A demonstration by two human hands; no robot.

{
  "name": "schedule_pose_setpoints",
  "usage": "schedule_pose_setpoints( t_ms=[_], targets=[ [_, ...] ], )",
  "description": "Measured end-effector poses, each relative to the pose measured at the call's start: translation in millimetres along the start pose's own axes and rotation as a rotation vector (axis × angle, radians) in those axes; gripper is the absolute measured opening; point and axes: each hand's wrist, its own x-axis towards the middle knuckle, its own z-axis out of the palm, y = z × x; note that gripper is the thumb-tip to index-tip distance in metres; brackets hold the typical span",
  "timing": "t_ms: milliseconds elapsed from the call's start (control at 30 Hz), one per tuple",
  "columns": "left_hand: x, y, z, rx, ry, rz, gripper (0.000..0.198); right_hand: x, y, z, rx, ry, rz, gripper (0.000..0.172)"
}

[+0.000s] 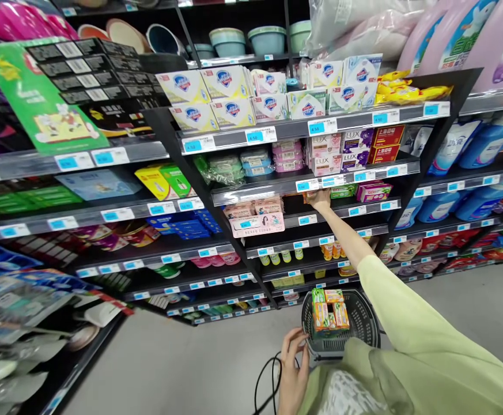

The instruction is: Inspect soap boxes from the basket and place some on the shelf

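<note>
My right hand (319,199) reaches into a middle shelf, its fingers closed over an orange soap box (309,197). The shelf edge above and the hand itself hide most of that box. Just right of it on the same shelf lie green soap boxes (343,191) and pink-purple soap boxes (373,191). Low in the view, my left hand (293,366) is open, its fingers bent and apart, beside the rim of a dark shopping basket (366,323). Several orange and green soap boxes (329,311) are stacked in the basket.
White soap boxes (234,112) line the shelf above, with Lux soap boxes (326,163) below them. A black cable (257,386) loops by my left hand. Kitchen utensils (22,346) hang at left. Blue bottles (487,144) stand at right, over a grey floor (182,363).
</note>
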Motion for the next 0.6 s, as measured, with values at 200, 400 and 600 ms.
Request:
schedule_pose_setpoints(
  t_ms=[200,400,600],
  targets=[
    [5,-5,-2.5,0.044,-0.049,-0.016,0.029,11,3,1,-0.097,-0.152,-0.186,0.036],
    [16,-2,-4.1,0.077,-0.107,0.011,0.03,36,6,-11,0.0,-0.164,-0.274,0.023],
    [22,0,-1.7,0.091,-0.173,0.029,0.031,48,2,-18,0.103,-0.11,-0.339,0.037]
  ],
)
